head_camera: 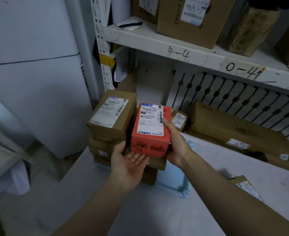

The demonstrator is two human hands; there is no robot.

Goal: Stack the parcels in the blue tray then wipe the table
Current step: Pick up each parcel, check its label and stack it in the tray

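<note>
An orange-red parcel [150, 132] with a white shipping label is held above the light blue tray [176, 184]. My right hand [176, 142] grips its right side. My left hand [130, 160] lies palm up under its lower left corner, fingers spread and touching the bottom. In the tray, a stack of brown cardboard parcels [109, 120] rises at the left. More brown parcels lie under the orange one, partly hidden by it and by my hands. The tray sits on the white table [157, 215].
A long brown box [233, 132] lies on the table at the right, against the shelf back. A small labelled parcel [245, 186] sits by my right forearm. A white metal shelf [182, 48] carrying cardboard boxes hangs overhead. A white cabinet [34, 82] stands at the left.
</note>
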